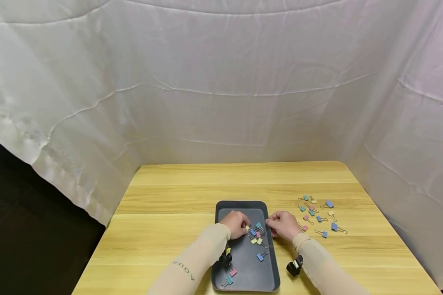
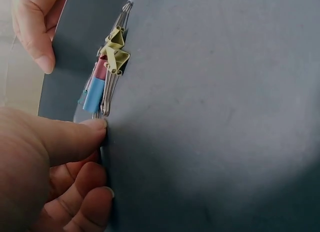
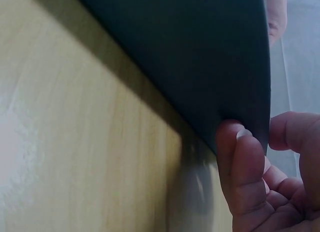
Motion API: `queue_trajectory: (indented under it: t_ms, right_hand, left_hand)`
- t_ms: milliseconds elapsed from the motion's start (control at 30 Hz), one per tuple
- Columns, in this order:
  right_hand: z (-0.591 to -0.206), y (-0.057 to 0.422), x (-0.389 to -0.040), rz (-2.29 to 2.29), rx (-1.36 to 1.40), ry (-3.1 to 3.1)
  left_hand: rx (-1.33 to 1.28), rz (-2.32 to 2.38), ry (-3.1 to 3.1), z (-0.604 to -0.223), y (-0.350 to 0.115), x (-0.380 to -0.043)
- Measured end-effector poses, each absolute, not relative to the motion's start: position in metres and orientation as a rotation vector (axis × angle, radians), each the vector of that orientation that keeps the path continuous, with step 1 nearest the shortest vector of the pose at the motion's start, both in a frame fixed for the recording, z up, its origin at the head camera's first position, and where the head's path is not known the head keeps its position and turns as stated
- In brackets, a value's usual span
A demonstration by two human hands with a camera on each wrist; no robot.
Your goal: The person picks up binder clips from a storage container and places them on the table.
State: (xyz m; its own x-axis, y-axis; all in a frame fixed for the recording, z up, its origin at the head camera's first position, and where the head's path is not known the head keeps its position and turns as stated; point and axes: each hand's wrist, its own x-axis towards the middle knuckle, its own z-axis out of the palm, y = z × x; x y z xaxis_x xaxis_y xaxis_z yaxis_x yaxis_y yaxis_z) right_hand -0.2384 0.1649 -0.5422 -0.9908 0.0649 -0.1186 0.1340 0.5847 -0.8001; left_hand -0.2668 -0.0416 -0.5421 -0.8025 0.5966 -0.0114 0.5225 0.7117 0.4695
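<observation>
A dark grey tray [image 1: 245, 270] with several coloured binder clips in it lies on the table. My left hand [image 1: 236, 224] is inside the tray with its fingers curled. In the left wrist view, its thumb and finger pinch at the wire handles of a blue binder clip [image 2: 94, 95]; the index fingertip is hidden. Beside that are a pink clip [image 2: 101, 67] and yellow clips [image 2: 118, 59]. My right hand [image 1: 283, 225] grips the tray's right rim, thumb on one side and fingers against the outer wall [image 3: 200, 66] in the right wrist view.
Several more binder clips, among them a blue one [image 1: 334, 226] and a yellow one [image 1: 331, 214], are scattered on the wooden table [image 1: 177, 184] to the right. Pink [image 1: 233, 271] and teal [image 1: 229, 280] clips lie at the tray's near end. A pale curtain [image 1: 225, 114] hangs behind.
</observation>
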Motion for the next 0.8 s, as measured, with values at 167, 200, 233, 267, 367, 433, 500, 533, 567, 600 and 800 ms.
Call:
queue_trajectory:
  t_ms: [167, 200, 233, 267, 367, 433, 500, 533, 567, 600, 800]
  right_hand:
    - [-0.543, 0.165, -0.239, -1.400, 0.171, 2.730]
    - [-0.543, 0.165, -0.239, -1.401, 0.170, 2.729]
    - [-0.543, 0.165, -0.239, -1.403, 0.172, 2.727]
    - [-0.543, 0.165, -0.239, -1.404, 0.173, 2.725]
    - [-0.543, 0.165, -0.240, -1.401, 0.172, 2.725]
    - [-0.544, 0.165, -0.241, -1.398, 0.176, 2.721]
    - [-0.545, 0.165, -0.241, -1.400, 0.174, 2.716]
    - [-0.545, 0.165, -0.241, -1.403, 0.173, 2.711]
    - [-0.546, 0.166, -0.242, -1.405, 0.173, 2.706]
    - [-0.546, 0.166, -0.241, -1.409, 0.173, 2.701]
    - [-0.544, 0.167, -0.240, -1.399, 0.165, 2.700]
  left_hand:
    - [0.900, 0.696, 2.771, -0.541, -0.044, -0.268]
    - [0.899, 0.698, 2.768, -0.540, -0.045, -0.268]
    - [0.901, 0.702, 2.765, -0.539, -0.046, -0.268]
    - [0.908, 0.703, 2.764, -0.538, -0.047, -0.267]
    - [0.945, 0.714, 2.770, -0.531, -0.054, -0.268]
    - [0.975, 0.732, 2.785, -0.525, -0.061, -0.269]
    - [1.003, 0.757, 2.805, -0.520, -0.070, -0.271]
    - [1.010, 0.765, 2.819, -0.517, -0.074, -0.272]
    - [1.008, 0.780, 2.827, -0.514, -0.079, -0.273]
    - [0.993, 0.805, 2.831, -0.511, -0.084, -0.274]
    - [0.836, 0.964, 2.855, -0.501, -0.120, -0.280]
